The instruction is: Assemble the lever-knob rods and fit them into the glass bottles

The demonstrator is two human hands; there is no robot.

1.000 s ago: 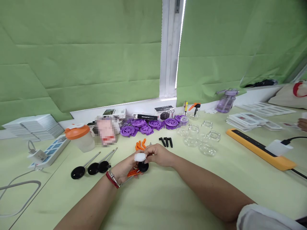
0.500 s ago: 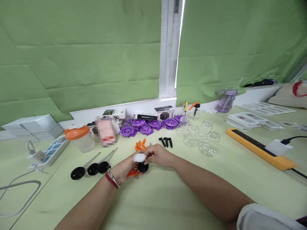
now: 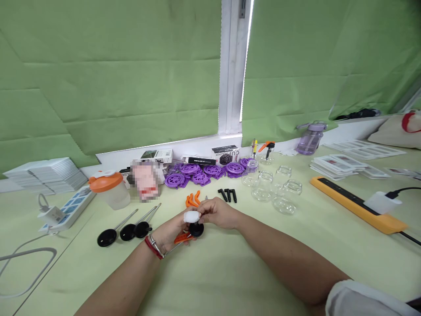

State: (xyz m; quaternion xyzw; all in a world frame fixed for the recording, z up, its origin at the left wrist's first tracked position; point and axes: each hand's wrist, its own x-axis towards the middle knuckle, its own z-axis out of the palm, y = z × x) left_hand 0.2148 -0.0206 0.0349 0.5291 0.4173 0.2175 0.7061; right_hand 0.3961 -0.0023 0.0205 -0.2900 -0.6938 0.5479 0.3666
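In front of me my left hand [image 3: 171, 231] is closed around a black pump lid [image 3: 196, 229] with an orange lever [image 3: 182, 238] and a thin metal rod. A rounded white piece [image 3: 191, 217] sits at its thumb; whether it covers the thumb or is part of the lid is unclear. My right hand [image 3: 217, 214] pinches at the top of the same lid, its fingertips partly hidden. Just beyond the hands lie several loose orange levers [image 3: 192, 199] and black angled nozzles [image 3: 228, 195]. To the left are 3 black round lids with metal rods [image 3: 128, 231].
Several clear glass bottles [image 3: 286, 197] stand right of the hands, near an orange power strip [image 3: 355, 205]. Purple slotted parts [image 3: 200, 174] are heaped along the wall. An orange-lidded cup [image 3: 115, 193] and white power strip [image 3: 74, 206] are at left, a purple bottle [image 3: 311, 139] at back right.
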